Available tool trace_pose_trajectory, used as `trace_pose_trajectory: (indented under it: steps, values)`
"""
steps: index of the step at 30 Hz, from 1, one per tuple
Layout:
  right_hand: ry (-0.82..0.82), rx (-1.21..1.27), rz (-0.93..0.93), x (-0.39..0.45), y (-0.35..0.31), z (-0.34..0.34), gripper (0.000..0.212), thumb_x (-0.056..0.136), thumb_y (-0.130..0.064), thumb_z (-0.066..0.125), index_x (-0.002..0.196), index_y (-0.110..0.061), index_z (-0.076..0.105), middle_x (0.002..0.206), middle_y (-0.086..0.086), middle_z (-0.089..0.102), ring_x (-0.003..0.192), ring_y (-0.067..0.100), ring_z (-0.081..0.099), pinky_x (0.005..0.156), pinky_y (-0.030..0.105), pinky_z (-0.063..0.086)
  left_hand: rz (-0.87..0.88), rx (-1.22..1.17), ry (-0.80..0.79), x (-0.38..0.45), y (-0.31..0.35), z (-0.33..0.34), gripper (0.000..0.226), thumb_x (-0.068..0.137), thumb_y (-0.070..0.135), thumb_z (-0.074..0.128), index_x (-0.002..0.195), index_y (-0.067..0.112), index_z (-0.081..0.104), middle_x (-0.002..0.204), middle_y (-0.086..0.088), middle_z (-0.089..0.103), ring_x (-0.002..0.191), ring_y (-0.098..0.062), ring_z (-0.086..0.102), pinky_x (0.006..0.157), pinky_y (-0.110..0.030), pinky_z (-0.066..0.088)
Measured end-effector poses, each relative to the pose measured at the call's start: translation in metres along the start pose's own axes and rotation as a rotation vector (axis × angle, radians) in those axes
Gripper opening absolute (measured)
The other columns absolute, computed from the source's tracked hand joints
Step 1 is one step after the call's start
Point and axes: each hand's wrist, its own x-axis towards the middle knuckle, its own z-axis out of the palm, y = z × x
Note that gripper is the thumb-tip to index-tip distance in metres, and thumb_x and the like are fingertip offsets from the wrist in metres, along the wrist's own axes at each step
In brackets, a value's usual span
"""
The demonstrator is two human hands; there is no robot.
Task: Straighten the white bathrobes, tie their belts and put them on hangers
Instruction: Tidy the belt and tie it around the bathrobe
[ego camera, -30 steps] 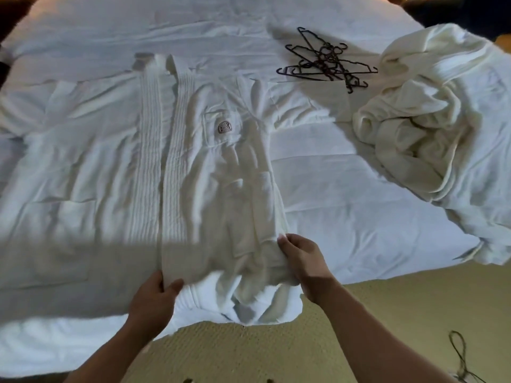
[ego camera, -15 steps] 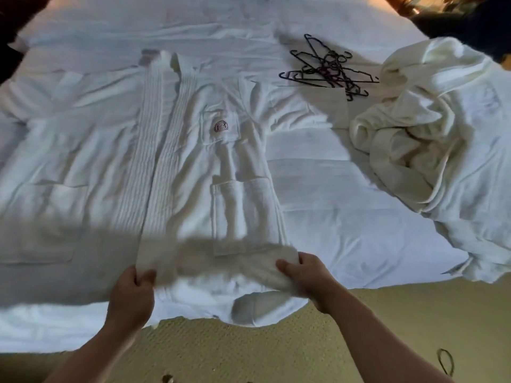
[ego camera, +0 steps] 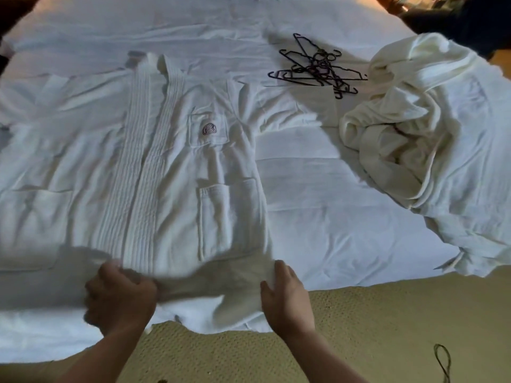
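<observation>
Since a moment ago your hands are spreading wider along the hem of the bathrobe [ego camera: 171,172] on the bed [ego camera: 331,217]. Head view: your left hand [ego camera: 120,297] is gripping the hem; your right hand [ego camera: 286,297] is pinching its other end, hangers [ego camera: 318,67] lying beyond.

White ribbed-banded bathrobe [ego camera: 154,167] with dark crest [ego camera: 209,129], cream heap [ego camera: 409,134], seemingly black hangers [ego camera: 318,67], tan speckled carpet [ego camera: 373,322].

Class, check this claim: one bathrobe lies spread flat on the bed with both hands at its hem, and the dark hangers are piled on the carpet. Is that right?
Not quite. The head view shows the dark hangers piled on the bed, not the carpet. The rest stands: the bathrobe lies flat, left hand and right hand at its hem.
</observation>
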Motion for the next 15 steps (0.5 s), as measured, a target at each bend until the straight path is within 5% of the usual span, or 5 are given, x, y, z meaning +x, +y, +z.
trace_pose_trajectory:
  steps: [3,6,9,12,15]
  values:
    - [-0.129,0.020,-0.252,-0.008,-0.011,0.011,0.043,0.084,-0.021,0.054,0.126,-0.022,0.048,0.099,0.003,0.051,0.084,0.031,0.054,0.069,0.042,0.047,0.462,-0.104,0.062,-0.016,0.026,0.008,0.039,0.080,0.021,0.061,0.117,0.011,0.058,0.113,-0.017,0.059,0.099,-0.044,0.059,0.083,-0.049,0.048]
    - [-0.278,-0.034,-0.395,-0.005,-0.027,0.017,0.067,0.083,-0.022,0.048,0.149,-0.029,0.038,0.109,0.001,0.048,0.097,0.028,0.051,0.083,0.037,0.044,0.470,-0.365,-0.323,-0.028,0.082,0.020,0.035,0.088,0.033,0.071,0.118,0.026,0.054,0.117,0.000,0.060,0.093,-0.019,0.066,0.078,-0.033,0.050]
    - [-0.422,-0.097,-0.442,0.007,-0.034,0.017,0.066,0.083,-0.016,0.041,0.145,-0.036,0.048,0.118,0.000,0.052,0.112,0.022,0.044,0.091,0.036,0.035,0.440,-0.189,-0.505,-0.030,0.132,0.041,0.074,0.081,0.057,0.072,0.139,0.026,0.040,0.128,0.002,0.052,0.114,-0.019,0.057,0.097,-0.037,0.047]
    - [-0.175,0.095,-0.243,0.025,-0.023,0.014,0.052,0.078,-0.021,0.027,0.107,-0.026,0.069,0.103,-0.001,0.065,0.096,0.022,0.057,0.085,0.040,0.048,0.401,0.053,-0.530,-0.017,0.156,0.054,0.066,0.085,0.039,0.068,0.140,0.020,0.038,0.131,-0.007,0.055,0.115,-0.031,0.057,0.092,-0.037,0.048]
    - [-0.001,0.253,0.135,0.053,-0.014,0.010,0.013,0.094,-0.029,0.046,0.103,-0.024,0.053,0.102,-0.004,0.061,0.089,0.017,0.057,0.080,0.037,0.049,0.396,0.032,-0.510,-0.009,0.162,0.055,0.014,0.079,0.024,0.058,0.091,0.017,0.056,0.093,-0.003,0.066,0.082,-0.027,0.061,0.069,-0.034,0.049]
